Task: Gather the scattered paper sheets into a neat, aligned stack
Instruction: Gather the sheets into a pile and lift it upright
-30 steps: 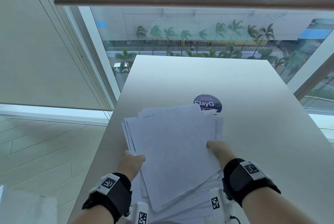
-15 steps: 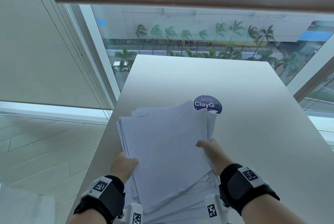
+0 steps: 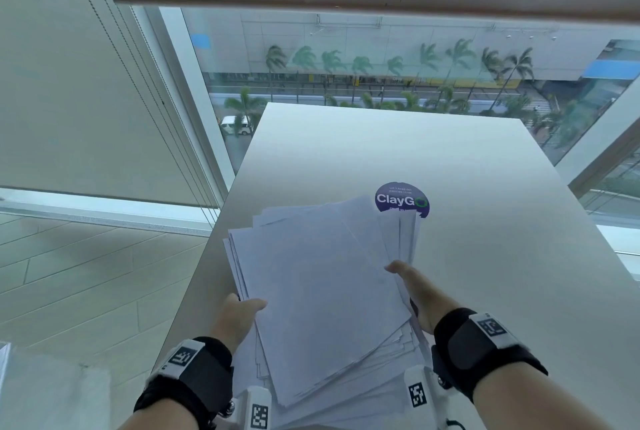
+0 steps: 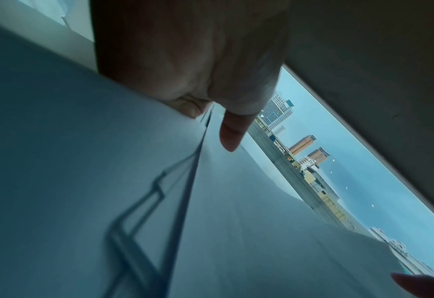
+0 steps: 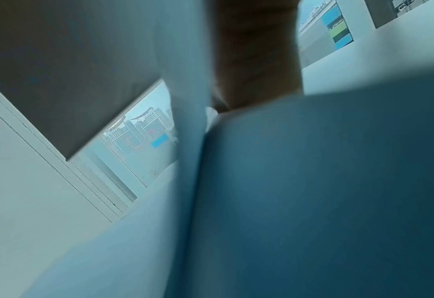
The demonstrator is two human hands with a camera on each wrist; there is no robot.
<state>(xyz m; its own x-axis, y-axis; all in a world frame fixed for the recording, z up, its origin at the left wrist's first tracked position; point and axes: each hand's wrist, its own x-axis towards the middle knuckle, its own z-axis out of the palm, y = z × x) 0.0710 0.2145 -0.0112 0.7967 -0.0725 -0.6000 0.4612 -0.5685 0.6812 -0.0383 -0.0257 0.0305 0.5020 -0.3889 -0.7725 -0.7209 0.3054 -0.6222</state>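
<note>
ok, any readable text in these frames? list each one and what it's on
"ClayGo": round purple sticker on the white table, lower edge hidden by the paper sheets.
Small print on the sticker above and below it: too small to read.
Wrist band tags: square coded patterns, no words.
Paper sheets: no text visible.

My head camera looks forward and down over the table toward the window, taking in both wrists. Each wrist camera sits very close along its hand, pressed near the paper sheets, the right one blurred. All three share the sheets and window.
</note>
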